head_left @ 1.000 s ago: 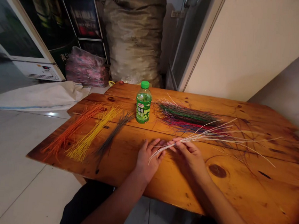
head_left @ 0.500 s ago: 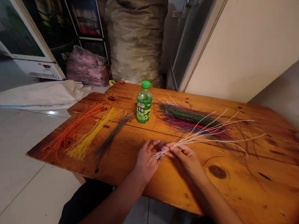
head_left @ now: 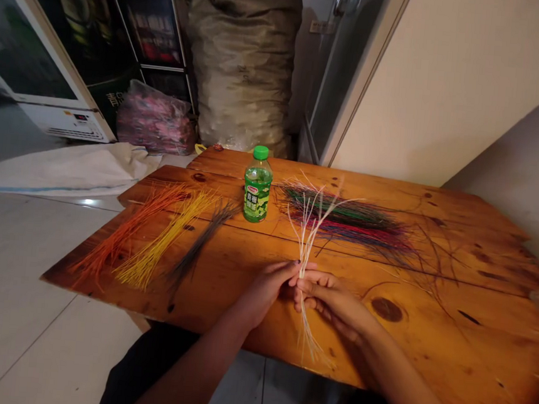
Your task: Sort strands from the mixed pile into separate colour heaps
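Note:
A bundle of thin white strands [head_left: 311, 231] stands roughly upright between my hands, its upper ends fanned out and its lower ends hanging toward the table's front edge. My left hand [head_left: 275, 285] pinches the bundle's middle from the left. From the right, my right hand [head_left: 327, 295] has its thumb and fingers closed round the same part. Orange strands [head_left: 129, 234], yellow strands [head_left: 167, 240] and grey strands [head_left: 202, 243] lie in separate bunches at the left. Behind the white strands lies a pile of green, red and blue strands [head_left: 362, 219].
A green-capped bottle [head_left: 257, 188] stands on the wooden table [head_left: 429, 316] behind my hands. Past the table are a large stuffed sack [head_left: 243, 68], a plastic bag of pink items [head_left: 156, 120] and a white sack [head_left: 65, 168] on the floor.
The white strands have turned from slanting right to nearly upright, with their lower ends now pointing down. My left hand has gone from fingers spread under the strands to pinching them.

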A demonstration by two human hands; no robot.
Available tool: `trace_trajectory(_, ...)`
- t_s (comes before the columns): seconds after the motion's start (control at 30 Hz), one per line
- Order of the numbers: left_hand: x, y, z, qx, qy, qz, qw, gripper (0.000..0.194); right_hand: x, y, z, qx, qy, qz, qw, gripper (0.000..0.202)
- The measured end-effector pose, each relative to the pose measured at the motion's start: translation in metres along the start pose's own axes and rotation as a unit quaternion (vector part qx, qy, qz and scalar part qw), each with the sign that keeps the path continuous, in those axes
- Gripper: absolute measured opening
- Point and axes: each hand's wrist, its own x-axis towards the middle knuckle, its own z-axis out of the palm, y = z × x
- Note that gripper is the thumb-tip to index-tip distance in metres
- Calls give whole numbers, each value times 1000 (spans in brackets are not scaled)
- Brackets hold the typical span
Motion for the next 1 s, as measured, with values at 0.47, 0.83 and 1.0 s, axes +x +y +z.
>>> trace_trajectory(0.47, 3, 4, -1, 78, 90, 102, 988, 31, 5, 21, 15, 220, -31, 5, 975, 18)
trace_trajectory(0.83, -3, 14, -3, 56, 68, 89, 992, 16, 4, 19, 15, 159, -14, 9, 987, 19)
trace_trajectory(1.0, 0, 19, -7, -53, 101, 137, 984, 10, 8, 8, -9, -63, 197, -139, 968, 26)
